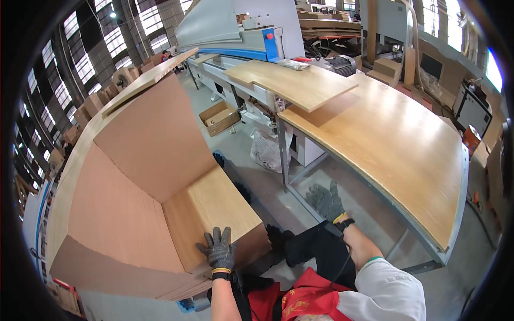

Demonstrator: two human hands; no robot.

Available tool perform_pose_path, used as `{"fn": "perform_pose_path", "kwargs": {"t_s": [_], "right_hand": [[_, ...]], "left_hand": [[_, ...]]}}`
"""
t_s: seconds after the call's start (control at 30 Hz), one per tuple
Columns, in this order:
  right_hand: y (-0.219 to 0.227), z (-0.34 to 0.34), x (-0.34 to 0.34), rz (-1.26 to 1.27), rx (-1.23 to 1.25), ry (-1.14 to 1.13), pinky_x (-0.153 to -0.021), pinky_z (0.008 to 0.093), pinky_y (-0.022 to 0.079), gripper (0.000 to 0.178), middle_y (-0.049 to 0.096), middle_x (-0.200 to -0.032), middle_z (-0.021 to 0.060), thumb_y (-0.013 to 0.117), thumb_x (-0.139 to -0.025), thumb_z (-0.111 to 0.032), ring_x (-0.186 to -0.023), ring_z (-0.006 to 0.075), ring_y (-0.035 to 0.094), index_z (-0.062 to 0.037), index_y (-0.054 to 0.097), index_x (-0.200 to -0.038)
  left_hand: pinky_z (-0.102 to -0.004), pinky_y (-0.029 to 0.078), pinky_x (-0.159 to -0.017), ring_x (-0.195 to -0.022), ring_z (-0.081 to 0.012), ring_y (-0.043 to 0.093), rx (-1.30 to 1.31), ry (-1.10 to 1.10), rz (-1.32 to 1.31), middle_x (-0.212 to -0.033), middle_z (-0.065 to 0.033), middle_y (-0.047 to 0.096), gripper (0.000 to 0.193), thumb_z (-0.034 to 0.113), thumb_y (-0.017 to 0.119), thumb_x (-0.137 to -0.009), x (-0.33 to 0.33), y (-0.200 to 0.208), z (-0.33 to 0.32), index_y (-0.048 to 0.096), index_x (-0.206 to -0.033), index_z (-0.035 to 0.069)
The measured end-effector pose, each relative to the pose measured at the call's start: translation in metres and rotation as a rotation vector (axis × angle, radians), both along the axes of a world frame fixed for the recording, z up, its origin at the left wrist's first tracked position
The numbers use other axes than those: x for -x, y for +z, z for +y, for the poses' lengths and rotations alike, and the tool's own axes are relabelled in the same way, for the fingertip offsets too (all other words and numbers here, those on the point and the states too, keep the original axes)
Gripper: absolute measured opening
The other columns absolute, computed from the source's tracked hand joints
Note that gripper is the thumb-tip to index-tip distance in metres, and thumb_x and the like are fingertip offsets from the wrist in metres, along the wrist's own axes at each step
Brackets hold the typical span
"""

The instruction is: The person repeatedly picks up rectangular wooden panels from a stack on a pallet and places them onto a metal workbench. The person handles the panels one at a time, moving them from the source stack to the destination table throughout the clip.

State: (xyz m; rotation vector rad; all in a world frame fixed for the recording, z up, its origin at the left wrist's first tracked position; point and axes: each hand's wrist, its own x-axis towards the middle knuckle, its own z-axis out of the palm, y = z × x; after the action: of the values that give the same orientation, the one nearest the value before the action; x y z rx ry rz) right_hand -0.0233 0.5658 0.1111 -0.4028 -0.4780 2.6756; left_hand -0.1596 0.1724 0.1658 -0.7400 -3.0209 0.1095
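Observation:
My left hand (218, 249), in a grey knit glove with a yellow cuff, lies with its fingers spread on the near end of a low stack of wood-grain boards (222, 200). Taller stacks of boards, their pinkish-brown cut edges (120, 206) facing me, rise to the left of that stack and behind it. My right hand (325, 202), gloved alike, hangs in the air between the stack and the table frame, fingers stretched out and holding nothing. A dark band sits on each wrist.
A wood-topped table (385, 139) on a grey metal frame stands to the right. One board (300, 83) lies across its far left corner and the machine (235, 45) with a blue end. An open cardboard box (218, 117) and a white sack (267, 151) are on the floor.

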Motion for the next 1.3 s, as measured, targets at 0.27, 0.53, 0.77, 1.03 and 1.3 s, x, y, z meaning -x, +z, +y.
{"fn": "perform_pose_path", "kwargs": {"t_s": [0.27, 0.53, 0.77, 1.03, 1.3], "right_hand": [[0.07, 0.055, 0.06, 0.227, -0.128, -0.116, -0.11, 0.0479, 0.04, 0.108, 0.042, -0.147, 0.0198, 0.045, -0.082, -0.081, -0.13, 0.0355, 0.047, 0.0035, 0.031, -0.147], [0.097, 0.063, 0.057, 0.128, 0.034, -0.28, -0.096, 0.0452, 0.05, 0.085, 0.061, -0.122, 0.0171, 0.054, -0.085, -0.073, -0.107, 0.0343, 0.059, 0.001, 0.053, -0.127], [0.088, 0.006, 0.003, -0.149, -0.384, -0.541, -0.06, 0.0363, 0.052, 0.044, 0.065, -0.08, 0.0099, 0.058, -0.097, -0.045, -0.066, 0.0232, 0.063, -0.0016, 0.062, -0.1], [0.068, -0.123, -0.139, -0.491, -0.818, 0.079, -0.068, 0.0341, 0.056, 0.042, 0.072, -0.085, 0.0121, 0.047, -0.103, -0.039, -0.073, 0.0219, 0.07, -0.0018, 0.064, -0.109], [0.043, -0.091, -0.196, -0.327, -0.529, -0.335, -0.098, 0.0372, 0.051, 0.041, 0.062, -0.124, 0.0107, 0.063, -0.097, -0.021, -0.115, 0.0228, 0.06, -0.0037, 0.052, -0.132]], "left_hand": [[-0.0756, 0.006, -0.11, -0.145, -0.0366, 0.024, 0.039, 0.012, 0.006, -0.158, -0.004, 0.03, 0.063, 0.056, 0.052, -0.092, 0.0, -0.005, -0.002, 0.036, -0.149, 0.035], [-0.0766, 0.0, -0.109, -0.149, -0.0379, 0.017, -0.028, 0.008, -0.052, -0.161, -0.0068, 0.024, 0.064, 0.053, 0.052, -0.092, 0.002, -0.01, -0.002, 0.034, -0.151, 0.033], [-0.0537, 0.031, -0.11, -0.132, -0.0399, 0.044, -0.503, -0.395, -0.052, -0.144, -0.0149, 0.048, 0.053, 0.035, 0.059, -0.091, -0.022, -0.016, 0.048, 0.05, -0.136, 0.01], [-0.0446, 0.049, -0.09, -0.106, -0.0359, 0.06, -0.935, -0.589, -0.822, -0.114, -0.0194, 0.065, 0.042, 0.02, 0.063, -0.083, -0.125, 0.034, 0.174, 0.061, -0.123, 0.005], [-0.034, 0.05, -0.079, -0.087, -0.0193, 0.064, -1.192, 0.116, -0.852, -0.099, -0.0128, 0.07, 0.034, 0.027, 0.061, -0.094, -0.148, 0.003, 0.041, 0.066, -0.114, 0.001]]}}
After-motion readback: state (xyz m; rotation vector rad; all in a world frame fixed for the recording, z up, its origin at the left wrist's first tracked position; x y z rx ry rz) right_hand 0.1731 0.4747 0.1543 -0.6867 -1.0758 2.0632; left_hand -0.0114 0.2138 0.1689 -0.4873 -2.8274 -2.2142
